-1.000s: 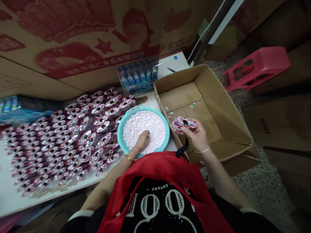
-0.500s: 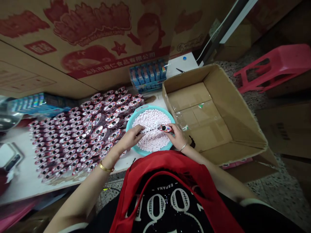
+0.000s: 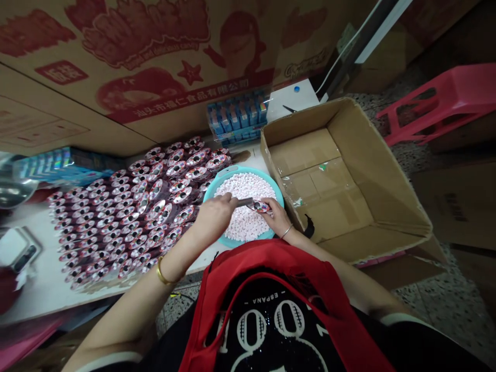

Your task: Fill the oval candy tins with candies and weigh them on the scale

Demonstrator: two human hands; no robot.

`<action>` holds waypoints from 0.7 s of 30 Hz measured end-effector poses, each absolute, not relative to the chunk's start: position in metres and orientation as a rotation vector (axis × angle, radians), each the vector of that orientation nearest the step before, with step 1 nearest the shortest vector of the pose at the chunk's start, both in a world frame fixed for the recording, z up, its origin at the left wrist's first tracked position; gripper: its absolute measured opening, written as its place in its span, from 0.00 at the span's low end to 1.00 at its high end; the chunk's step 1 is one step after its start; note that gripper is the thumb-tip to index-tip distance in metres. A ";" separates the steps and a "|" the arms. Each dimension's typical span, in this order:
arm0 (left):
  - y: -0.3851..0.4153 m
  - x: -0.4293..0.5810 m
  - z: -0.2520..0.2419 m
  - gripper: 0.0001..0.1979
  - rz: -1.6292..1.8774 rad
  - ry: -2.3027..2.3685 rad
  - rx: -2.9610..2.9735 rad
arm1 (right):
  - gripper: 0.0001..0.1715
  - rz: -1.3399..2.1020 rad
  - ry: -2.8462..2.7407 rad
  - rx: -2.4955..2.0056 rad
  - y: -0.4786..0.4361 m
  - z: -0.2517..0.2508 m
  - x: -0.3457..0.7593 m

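My left hand (image 3: 217, 214) is closed on a small grey scoop (image 3: 245, 202), whose end reaches to a small red-and-white candy container (image 3: 260, 206). That container, with a dark hole in its top, sits between the fingers of my right hand (image 3: 277, 216). Both hands are over a turquoise basin (image 3: 211, 192) holding many small pale pink candies (image 3: 246, 227). Left of the basin stand rows of similar containers (image 3: 127, 217) with holes in their tops; some show white pieces. My left fingers partly hide the scoop's handle.
A large open cardboard box (image 3: 349, 186) with a few scraps inside stands right of the basin. Blue packs (image 3: 238, 119) are behind it and more (image 3: 65, 166) at the far left. A white scale (image 3: 19, 250) lies left; a pink stool (image 3: 445, 101) stands at the right.
My left hand has lifted and turned over, tipping the scoop toward the container. White pieces visible in the scoop before no longer show. My right hand still holds the container in nearly the same place.
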State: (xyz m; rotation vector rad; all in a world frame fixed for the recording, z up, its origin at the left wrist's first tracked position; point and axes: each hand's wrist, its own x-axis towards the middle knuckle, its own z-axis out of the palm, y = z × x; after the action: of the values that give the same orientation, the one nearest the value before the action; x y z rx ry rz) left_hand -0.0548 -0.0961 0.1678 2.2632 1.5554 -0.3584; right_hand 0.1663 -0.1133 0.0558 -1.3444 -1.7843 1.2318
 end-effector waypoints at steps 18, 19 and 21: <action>-0.079 -0.024 -0.023 0.09 0.117 1.260 1.873 | 0.17 1.398 -1.885 -1.314 -0.130 0.077 0.193; -0.081 -0.026 -0.021 0.10 0.146 1.247 1.856 | 0.17 1.416 -1.885 -1.316 -0.130 0.076 0.193; -0.084 -0.033 -0.015 0.10 0.200 1.216 1.829 | 0.16 1.449 -1.865 -1.330 -0.132 0.075 0.194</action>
State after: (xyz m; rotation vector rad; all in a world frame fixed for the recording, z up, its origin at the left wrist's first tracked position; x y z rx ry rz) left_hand -0.0326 -0.0842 -0.0149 1.8294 1.2164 0.2002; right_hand 0.1936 -0.1319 0.0747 -1.3296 -1.8649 1.4487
